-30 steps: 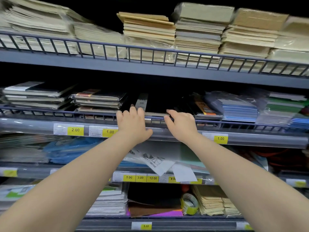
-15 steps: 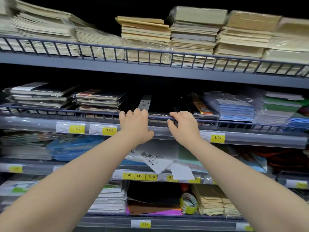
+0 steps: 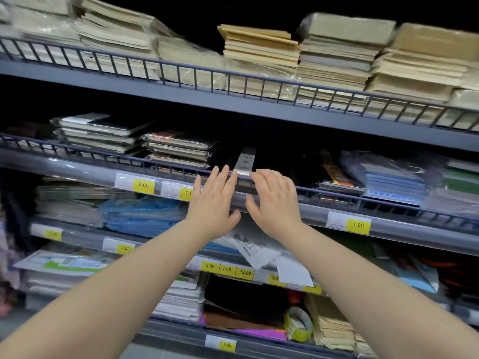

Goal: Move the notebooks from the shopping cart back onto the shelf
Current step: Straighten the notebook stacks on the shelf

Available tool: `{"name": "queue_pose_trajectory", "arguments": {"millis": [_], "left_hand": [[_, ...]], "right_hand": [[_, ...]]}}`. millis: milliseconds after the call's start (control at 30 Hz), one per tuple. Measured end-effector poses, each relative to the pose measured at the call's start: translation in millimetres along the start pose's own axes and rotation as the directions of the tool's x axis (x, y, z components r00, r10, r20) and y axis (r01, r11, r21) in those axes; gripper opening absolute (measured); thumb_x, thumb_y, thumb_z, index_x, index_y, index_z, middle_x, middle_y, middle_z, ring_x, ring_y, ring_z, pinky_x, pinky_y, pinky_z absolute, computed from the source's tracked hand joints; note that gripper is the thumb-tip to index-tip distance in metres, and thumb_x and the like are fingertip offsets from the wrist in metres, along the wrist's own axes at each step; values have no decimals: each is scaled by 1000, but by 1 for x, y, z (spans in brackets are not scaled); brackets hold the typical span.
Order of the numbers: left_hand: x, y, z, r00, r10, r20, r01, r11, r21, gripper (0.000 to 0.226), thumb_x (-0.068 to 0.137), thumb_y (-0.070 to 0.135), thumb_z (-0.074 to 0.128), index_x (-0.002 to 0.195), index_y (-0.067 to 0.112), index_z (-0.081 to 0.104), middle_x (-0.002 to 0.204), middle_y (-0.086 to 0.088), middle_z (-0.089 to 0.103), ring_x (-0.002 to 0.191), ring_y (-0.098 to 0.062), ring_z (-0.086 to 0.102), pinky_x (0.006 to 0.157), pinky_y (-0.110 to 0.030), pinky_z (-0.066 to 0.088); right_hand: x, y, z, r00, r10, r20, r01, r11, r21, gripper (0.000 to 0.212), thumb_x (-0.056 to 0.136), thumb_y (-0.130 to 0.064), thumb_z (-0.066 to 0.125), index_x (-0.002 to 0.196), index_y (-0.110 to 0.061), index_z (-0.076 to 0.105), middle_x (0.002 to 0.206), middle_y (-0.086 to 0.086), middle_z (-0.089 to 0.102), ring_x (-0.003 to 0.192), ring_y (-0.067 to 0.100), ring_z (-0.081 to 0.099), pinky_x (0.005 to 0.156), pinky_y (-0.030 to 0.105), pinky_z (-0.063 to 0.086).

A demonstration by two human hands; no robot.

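Both my hands hover in front of the middle shelf's wire rail (image 3: 337, 195), side by side. My left hand (image 3: 213, 200) has straight, spread fingers and holds nothing. My right hand (image 3: 274, 198) is also empty, fingers relaxed, tips at the rail. Just behind them on the shelf lies a dark notebook with a white label strip (image 3: 246, 161), mostly lost in shadow. Stacks of dark wrapped notebooks (image 3: 178, 149) sit to its left. The shopping cart is out of view.
Another stack of black notebooks (image 3: 101, 133) lies further left; blue pads in plastic (image 3: 394, 180) lie to the right. The top shelf holds beige paper stacks (image 3: 261, 53). Lower shelves carry blue folders (image 3: 142, 216), papers and yellow price tags (image 3: 359, 225).
Both hands have come off the rail and drawn back a little, fingers straightening. The camera has swung so the shelves now tilt down to the right.
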State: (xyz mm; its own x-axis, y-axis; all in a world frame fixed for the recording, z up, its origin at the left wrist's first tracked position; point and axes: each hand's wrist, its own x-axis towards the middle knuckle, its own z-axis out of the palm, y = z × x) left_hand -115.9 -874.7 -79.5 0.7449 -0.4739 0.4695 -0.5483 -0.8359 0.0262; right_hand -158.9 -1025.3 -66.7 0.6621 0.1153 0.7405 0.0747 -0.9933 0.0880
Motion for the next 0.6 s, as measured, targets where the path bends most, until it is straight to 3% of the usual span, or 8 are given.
{"name": "queue_pose_trajectory", "arguments": {"millis": [133,300,500,600], "left_hand": [[-24,-52,8,992,-64,-110,62,998,-14,81,94,44,41,152,16,-8,160,-2,-14,147,-21,-13,118,-45,-4],[-34,-119,16,989,-109,-99,111,994,12,81,96,46,37,144,17,-21,153,1,-25,146,-21,-15,117,-47,-4],[-22,-169,20,994,-24,-108,32,996,79,73,90,53,13,149,13,-5,157,0,-7,148,-21,2,116,-49,-3],[-11,-177,19,993,35,-112,-29,998,54,75,90,50,21,151,8,6,159,-8,16,147,-25,12,117,-48,1]], "right_hand": [[12,-36,25,995,-93,35,93,996,6,56,87,-34,41,138,-10,46,141,8,49,131,24,45,110,39,29],[19,-83,57,989,-113,96,119,991,-65,63,90,-36,40,146,-8,30,153,11,32,141,25,30,115,40,14],[28,-115,80,993,39,114,-17,983,-183,67,89,-41,38,145,-5,31,152,13,34,142,25,28,114,43,15],[32,-121,82,993,71,92,-52,979,-196,65,90,-41,39,144,-5,33,149,11,40,140,23,29,114,44,17]]}}
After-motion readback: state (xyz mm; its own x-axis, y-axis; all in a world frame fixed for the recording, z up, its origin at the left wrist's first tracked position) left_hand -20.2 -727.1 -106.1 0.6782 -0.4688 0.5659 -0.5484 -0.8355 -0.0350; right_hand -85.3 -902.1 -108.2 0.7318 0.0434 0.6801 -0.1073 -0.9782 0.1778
